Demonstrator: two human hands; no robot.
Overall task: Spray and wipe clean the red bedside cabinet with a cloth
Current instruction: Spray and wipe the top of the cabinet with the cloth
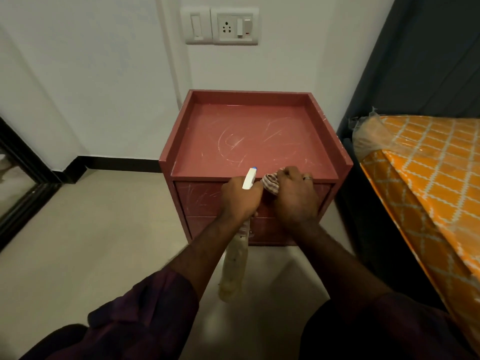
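Note:
The red bedside cabinet stands against the white wall, its recessed top streaked with pale smear marks. My left hand grips the neck of a spray bottle; its white nozzle with a blue tip points over the cabinet's front edge, and the pale bottle body hangs below my wrist. Beside it, my right hand holds a bunched striped cloth just in front of the top drawer. Both hands hover at the cabinet's front edge, close together.
A bed with an orange patterned cover lies close on the right, against a dark headboard. A switch and socket panel is on the wall above. Beige tiled floor spreads left, toward a dark-framed mirror.

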